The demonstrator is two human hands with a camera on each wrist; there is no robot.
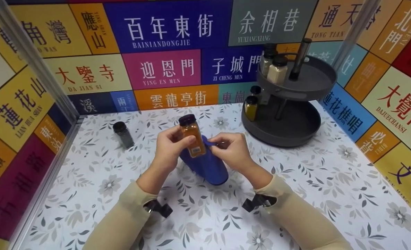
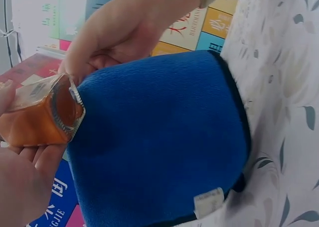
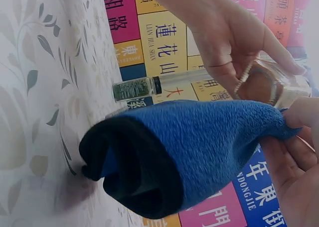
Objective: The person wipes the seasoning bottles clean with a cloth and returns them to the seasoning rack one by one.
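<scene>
My left hand (image 1: 169, 147) grips a square glass spice jar (image 1: 193, 133) of orange-brown powder with a dark lid, held upright in the head view. Its base faces the camera in the left wrist view. With thumb and fingers, my right hand (image 1: 231, 148) pinches a corner of a blue cloth (image 1: 207, 166) close beside the jar. The cloth (image 2: 159, 137) hangs down in a folded shape, with a dark edge and a small white tag (image 2: 209, 202). In the right wrist view the folded layers of the cloth (image 3: 214, 152) show at its lower end.
A second jar (image 1: 123, 134), dark-lidded with green contents, stands at the left on the flower-patterned table (image 1: 97, 215). At the back right is a dark two-tier round rack (image 1: 285, 133) bearing several jars. Sign-printed panels (image 1: 167, 26) surround the table.
</scene>
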